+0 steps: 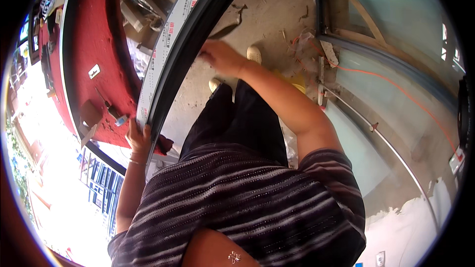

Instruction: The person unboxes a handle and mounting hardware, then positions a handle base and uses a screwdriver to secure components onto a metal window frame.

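A long window-frame profile [170,39] stretches away from me at a slant, its upper face under white printed film and its right side black. Around its near end my left hand [138,137] is closed, the thumb on the black side and the fingers on the film side. My right hand [222,58] is at the profile's black edge farther along, slightly blurred. Its fingers are curled together at that edge, and what they hold, if anything, cannot be made out. Just beyond it a dark curved strip [225,31] shows against the floor.
Left of the profile, a red cloth-covered bench [89,34] carries a screwdriver-like tool [108,100], a small roll [121,120] and a white tag [94,71]. Glass panels [396,84] lean at the right, with an orange cable [391,81] and a metal rod [396,151] across them.
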Action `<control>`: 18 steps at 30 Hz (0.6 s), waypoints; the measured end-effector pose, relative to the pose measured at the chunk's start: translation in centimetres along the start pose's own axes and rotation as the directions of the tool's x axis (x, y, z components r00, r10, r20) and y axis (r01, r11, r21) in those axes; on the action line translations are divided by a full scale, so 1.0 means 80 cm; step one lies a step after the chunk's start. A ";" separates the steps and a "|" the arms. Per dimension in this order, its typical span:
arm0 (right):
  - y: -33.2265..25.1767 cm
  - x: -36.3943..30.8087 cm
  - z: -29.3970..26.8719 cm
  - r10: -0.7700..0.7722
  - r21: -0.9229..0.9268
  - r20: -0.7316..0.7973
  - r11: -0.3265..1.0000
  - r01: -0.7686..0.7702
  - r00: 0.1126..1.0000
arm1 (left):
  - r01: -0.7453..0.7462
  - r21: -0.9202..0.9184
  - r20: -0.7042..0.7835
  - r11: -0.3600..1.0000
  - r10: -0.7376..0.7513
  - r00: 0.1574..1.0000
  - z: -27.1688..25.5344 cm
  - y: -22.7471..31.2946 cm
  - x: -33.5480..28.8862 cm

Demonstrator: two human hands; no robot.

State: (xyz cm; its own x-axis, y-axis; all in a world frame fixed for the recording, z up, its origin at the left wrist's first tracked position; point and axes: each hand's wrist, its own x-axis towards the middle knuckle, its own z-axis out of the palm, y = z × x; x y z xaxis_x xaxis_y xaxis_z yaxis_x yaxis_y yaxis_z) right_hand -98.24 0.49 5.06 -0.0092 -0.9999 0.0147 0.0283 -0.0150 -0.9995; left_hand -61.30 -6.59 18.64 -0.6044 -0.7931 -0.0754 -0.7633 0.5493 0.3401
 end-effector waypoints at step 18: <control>0.094 0.004 -0.419 0.224 -0.505 -0.653 0.584 -0.636 0.724 | 0.108 0.097 0.111 0.989 -0.118 0.987 -0.018 -0.009 -0.020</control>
State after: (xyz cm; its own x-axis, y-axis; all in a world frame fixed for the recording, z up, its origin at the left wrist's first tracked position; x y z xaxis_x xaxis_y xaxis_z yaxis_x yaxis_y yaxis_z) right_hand -131.55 0.38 -3.37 -0.6526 -0.7214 -0.2316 -0.4820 0.6311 -0.6077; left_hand -59.44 -6.06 19.89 -0.5313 -0.8184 -0.2188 -0.8426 0.4836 0.2371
